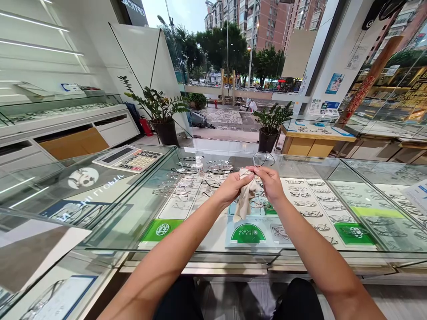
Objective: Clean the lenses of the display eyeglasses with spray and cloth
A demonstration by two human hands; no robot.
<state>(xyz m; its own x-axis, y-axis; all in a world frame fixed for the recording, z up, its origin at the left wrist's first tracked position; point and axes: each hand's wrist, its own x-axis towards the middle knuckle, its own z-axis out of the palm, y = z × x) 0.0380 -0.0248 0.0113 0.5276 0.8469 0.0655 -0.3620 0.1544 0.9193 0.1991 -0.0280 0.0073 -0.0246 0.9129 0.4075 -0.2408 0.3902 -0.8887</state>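
My left hand (232,186) is closed on a crumpled beige cleaning cloth (244,202), which hangs down above the glass counter. Close beside it, my right hand (271,183) is pinched, its fingertips meeting the cloth's upper edge. A pair of thin-rimmed eyeglasses (263,159) shows just above the right fingers, its lenses facing me; the part in the grip is hidden by fingers and cloth. Left of my hands, a small white spray bottle (199,167) stands upright on the counter among several spectacle frames (187,171).
Under the glass counter top (207,244) lie rows of eyeglasses (302,202) and a green-and-white display card (247,233). A calculator (129,159) rests on the left counter. Potted plants (165,129) stand beyond, before a large window. Another display case (376,195) adjoins on the right.
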